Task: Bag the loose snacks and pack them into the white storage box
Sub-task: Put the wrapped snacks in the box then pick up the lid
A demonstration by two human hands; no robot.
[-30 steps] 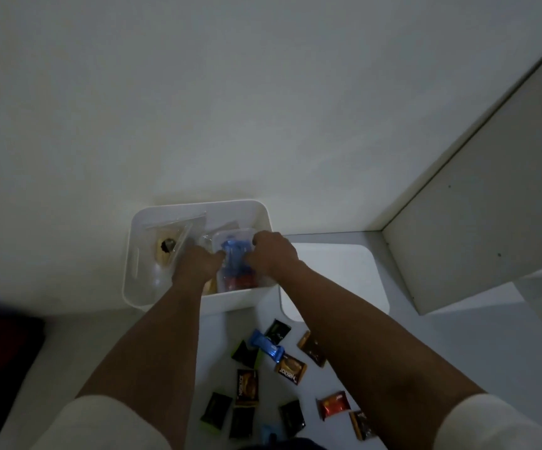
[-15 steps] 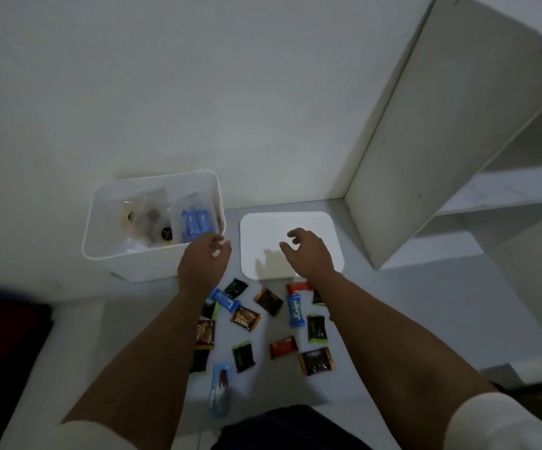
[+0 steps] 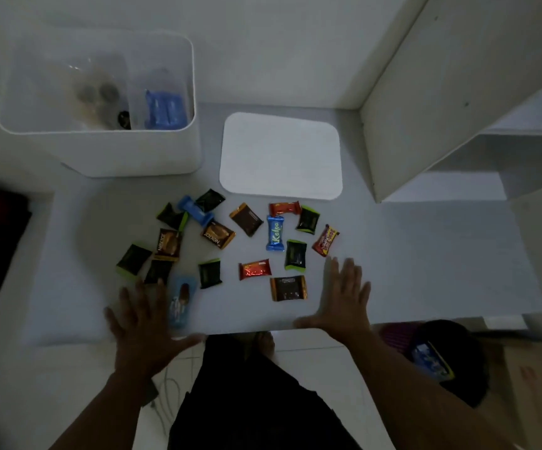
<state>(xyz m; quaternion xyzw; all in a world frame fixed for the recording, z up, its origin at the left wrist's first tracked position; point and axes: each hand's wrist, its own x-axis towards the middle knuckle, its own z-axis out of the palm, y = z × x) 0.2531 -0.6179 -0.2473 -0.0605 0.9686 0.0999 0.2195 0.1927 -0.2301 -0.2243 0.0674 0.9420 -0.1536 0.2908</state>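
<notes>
Only the head view is marked now, and it looks steeply down on a white tabletop point(image 3: 425, 254). Both hands hover at its near edge, well apart, palms down and fingers spread, gripping nothing. The left hand point(image 3: 146, 323) is blurred and sits beside a pale blue wafer packet point(image 3: 180, 298); whether a finger touches that packet cannot be told. The right hand point(image 3: 344, 300) is near the dark brown packet point(image 3: 288, 288), not touching it.

The white storage box point(image 3: 133, 151) stands at the far left corner of the tabletop, open, with clear bags inside: one showing dark round biscuits point(image 3: 96, 92), one showing blue wrappers point(image 3: 165, 110). Its white lid point(image 3: 281, 155) lies flat just right of it. The loose snacks point(image 3: 253, 269) are scattered across the middle of the tabletop, between the box and the hands, among them a blue Kalpa bar point(image 3: 275, 233).

No empty bag can be seen on the tabletop, so the next batch probably needs one fetched first. The risks, judged from this layout: the wafer packet lies close to the near edge, and a sweep of the left hand could knock it off; slick foil wrappers gathered in a bunch may slide apart and spill; dim light and motion blur make small dark packets easy to miss.
</notes>
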